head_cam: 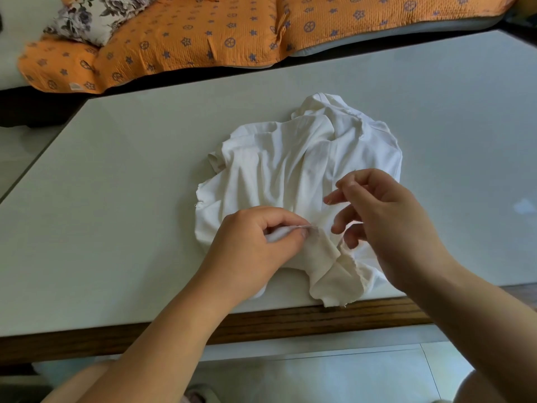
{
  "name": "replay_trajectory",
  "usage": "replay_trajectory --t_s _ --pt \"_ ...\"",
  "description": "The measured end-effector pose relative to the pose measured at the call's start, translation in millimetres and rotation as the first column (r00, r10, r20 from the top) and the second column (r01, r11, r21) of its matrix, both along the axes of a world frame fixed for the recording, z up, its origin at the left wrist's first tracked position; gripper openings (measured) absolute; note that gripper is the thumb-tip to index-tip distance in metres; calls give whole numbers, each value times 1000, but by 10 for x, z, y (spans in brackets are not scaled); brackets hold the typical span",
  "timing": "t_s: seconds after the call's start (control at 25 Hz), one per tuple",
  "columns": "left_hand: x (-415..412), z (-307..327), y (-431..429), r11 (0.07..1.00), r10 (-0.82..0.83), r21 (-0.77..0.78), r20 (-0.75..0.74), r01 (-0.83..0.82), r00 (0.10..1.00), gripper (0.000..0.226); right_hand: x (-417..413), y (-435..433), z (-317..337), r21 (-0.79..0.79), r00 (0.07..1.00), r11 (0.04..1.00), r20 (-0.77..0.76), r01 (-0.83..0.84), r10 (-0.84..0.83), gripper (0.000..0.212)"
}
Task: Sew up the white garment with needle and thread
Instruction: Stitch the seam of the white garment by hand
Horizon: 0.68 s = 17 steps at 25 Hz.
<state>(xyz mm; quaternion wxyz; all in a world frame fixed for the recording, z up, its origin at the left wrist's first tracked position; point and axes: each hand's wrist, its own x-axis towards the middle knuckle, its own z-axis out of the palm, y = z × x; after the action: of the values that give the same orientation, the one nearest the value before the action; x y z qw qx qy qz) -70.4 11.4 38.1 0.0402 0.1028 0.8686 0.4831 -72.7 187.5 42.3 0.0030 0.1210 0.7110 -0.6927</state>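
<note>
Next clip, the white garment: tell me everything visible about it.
The crumpled white cloth garment lies in a loose, creased heap on the pale grey table, near its front edge. It looks like soft, thin fabric, with a seamed band at the far top and a raw, frayed flap nearest the camera. The left hand pinches a fold of it between thumb and fingers. The right hand hovers over its near right part; contact is unclear.
</note>
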Motion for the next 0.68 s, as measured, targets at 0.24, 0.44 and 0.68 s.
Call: replay_trajectory --t_s 0.24,0.44,0.68 --pt "-26 39 -14 994 -39 109 154 22 987 8 -107 133 87 -538 989 842 95 -45 113 9" --pt "-36 34 -15 984 -47 176 230 6 972 10 -140 191 101 -529 998 846 -17 -58 58 12" --pt "-29 52 -16 981 -43 195 273 -11 961 10 -164 210 53 -301 987 954 -148 12 -58 11"
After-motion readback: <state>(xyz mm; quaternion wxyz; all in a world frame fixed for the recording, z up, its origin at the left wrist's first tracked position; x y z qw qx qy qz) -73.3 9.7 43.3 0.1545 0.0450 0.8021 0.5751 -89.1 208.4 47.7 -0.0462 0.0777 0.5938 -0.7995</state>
